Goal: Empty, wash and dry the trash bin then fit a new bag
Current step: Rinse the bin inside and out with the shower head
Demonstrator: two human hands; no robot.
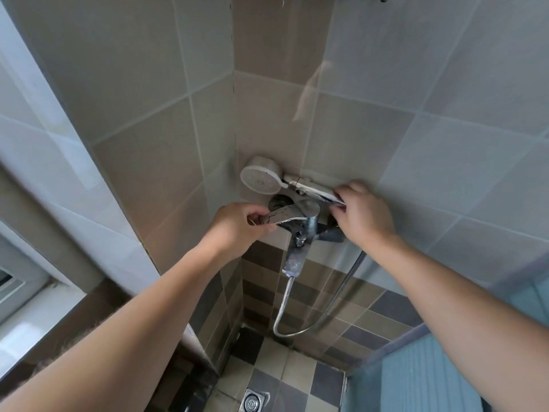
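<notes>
I see my left hand (237, 224) curled round the chrome mixer lever (285, 215) of the wall tap (300, 233), in the corner of the tiled wall (445, 114). My right hand (364, 215) pinches the handle of the shower head (261, 178), which lies across its wall bracket just above the tap. The metal hose (285, 304) loops down toward the checkered floor (267, 361), near the drain (252, 402). The trash bin is nowhere in my view.
</notes>
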